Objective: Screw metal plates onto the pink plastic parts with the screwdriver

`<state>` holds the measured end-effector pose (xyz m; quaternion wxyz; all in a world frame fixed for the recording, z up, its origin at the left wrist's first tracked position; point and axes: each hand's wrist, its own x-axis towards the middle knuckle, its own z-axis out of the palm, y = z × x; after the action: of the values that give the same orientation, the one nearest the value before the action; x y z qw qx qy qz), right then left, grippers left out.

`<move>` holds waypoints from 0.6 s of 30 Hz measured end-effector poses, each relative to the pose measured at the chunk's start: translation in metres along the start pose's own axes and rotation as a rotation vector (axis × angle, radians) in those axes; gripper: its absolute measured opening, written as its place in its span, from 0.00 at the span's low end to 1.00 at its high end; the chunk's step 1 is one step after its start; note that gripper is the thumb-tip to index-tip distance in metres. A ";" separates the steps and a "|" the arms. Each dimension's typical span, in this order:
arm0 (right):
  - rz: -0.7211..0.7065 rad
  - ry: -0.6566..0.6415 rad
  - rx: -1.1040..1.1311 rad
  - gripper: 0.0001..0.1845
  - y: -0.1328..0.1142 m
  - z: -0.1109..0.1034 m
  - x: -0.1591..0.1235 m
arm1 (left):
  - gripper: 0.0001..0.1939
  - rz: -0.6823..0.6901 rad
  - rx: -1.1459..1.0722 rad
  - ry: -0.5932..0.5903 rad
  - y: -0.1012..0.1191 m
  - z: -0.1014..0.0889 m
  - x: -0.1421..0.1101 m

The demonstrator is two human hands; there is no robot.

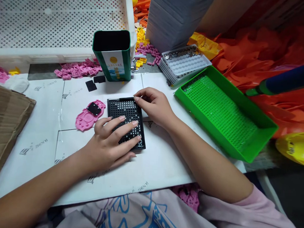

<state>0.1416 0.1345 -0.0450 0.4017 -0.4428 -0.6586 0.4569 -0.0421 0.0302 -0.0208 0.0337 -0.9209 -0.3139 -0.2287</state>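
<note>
A white-covered tabletop (34, 123) printed with small logos spans the view, its near edge just beyond the wearer's patterned shirt (136, 213), in a cluttered workroom. The black tray (124, 109), a grid of holes with small silvery pieces, lies flat near the middle. Its long axis runs away from the wearer, the far end leaning slightly left.

The left hand (116, 139) covers the tray's near part, fingers spread. The right hand (154, 105) is at its far right corner, thumb and forefinger tips close together; whether they pinch anything is unclear.

Left of the tray, a pink plastic part (84, 120) bears a black piece (94, 108). To the right, a green tray (217, 113) slants across the tabletop. Beyond stand a dark green tin (115, 66), stacked pale trays (183, 62) and pink pieces (78, 70); farther back, a white perforated crate (58, 21) and orange parts (256, 54).
</note>
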 end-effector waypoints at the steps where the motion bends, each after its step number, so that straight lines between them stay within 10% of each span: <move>1: -0.004 0.001 0.003 0.04 0.000 0.000 0.000 | 0.15 -0.005 -0.001 0.006 -0.001 -0.001 -0.001; 18: -0.021 0.008 -0.003 0.04 0.003 0.001 -0.001 | 0.15 -0.023 -0.039 0.039 -0.004 -0.002 -0.009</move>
<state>0.1418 0.1344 -0.0479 0.4084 -0.4381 -0.6625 0.4499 -0.0513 0.0279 -0.0236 0.0191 -0.9131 -0.3191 -0.2531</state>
